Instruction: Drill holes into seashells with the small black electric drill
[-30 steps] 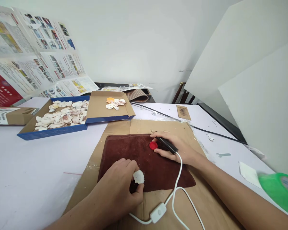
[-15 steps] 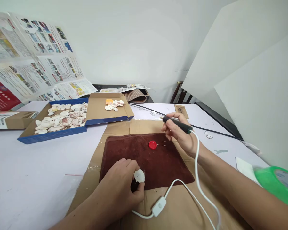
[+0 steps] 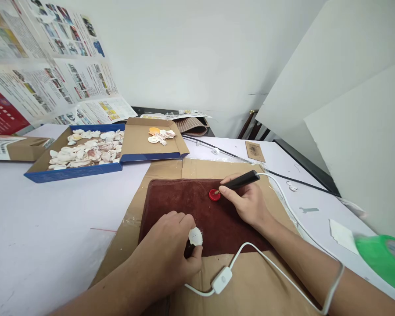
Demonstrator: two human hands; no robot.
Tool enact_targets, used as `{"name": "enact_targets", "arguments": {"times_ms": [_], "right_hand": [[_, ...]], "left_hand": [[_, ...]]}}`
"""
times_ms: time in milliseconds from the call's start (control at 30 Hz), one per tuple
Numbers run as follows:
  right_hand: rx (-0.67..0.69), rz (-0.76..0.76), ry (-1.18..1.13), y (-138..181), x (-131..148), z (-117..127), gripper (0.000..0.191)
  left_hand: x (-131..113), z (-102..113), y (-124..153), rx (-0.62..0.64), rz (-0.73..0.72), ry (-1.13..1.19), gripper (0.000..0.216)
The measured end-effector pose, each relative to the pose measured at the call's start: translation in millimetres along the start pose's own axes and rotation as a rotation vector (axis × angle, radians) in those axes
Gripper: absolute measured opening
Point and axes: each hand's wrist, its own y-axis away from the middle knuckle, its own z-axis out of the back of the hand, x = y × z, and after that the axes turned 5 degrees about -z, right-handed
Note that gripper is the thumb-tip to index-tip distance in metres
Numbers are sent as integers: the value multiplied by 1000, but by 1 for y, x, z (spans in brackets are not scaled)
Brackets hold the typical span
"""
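Observation:
My left hand [image 3: 176,245] is closed, pinching a white seashell [image 3: 195,237] at its edges between thumb and fingers. A few tiny dark dots mark the shell's face. My right hand [image 3: 246,199] grips a black pen-shaped electric drill [image 3: 242,180] with a white cord. The drill's tip is at a small round red lid [image 3: 214,195], where it seems to touch; the fine bit is too small to make out. Both hands are over a dark brown cloth mat [image 3: 171,197], and the lid lies on it.
Cardboard [image 3: 243,281] lies under the mat. The cord's white inline switch [image 3: 222,280] rests nearby. At left, a blue box [image 3: 75,175] holds many shells, with several more on its open lid [image 3: 138,145]. Green tape [image 3: 375,259] sits at right, beyond a small metal wrench [image 3: 309,210].
My right hand has lowered the drill leftward, from above the mat's far right to the red lid. My left hand keeps the shell about where it was. The view has shifted slightly.

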Motion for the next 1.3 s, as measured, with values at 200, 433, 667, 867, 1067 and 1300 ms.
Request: {"name": "enact_targets", "arguments": {"times_ms": [200, 433, 667, 867, 1067, 1300], "right_hand": [[-28, 37, 118, 2, 4, -2, 16], [-11, 58, 170, 1, 6, -3, 15], [12, 56, 181, 0, 6, -3, 14], [18, 51, 182, 0, 7, -4, 14], [19, 54, 186, 0, 8, -3, 11], [3, 49, 195, 0, 3, -3, 11]], "left_hand": [[2, -1, -1, 11, -37, -32, 16], [2, -2, 0, 19, -47, -29, 14], [2, -1, -1, 27, -45, -16, 13], [2, -2, -1, 14, -46, -13, 13], [1, -1, -1, 20, -44, -22, 12], [2, -1, -1, 20, -45, -30, 12]]}}
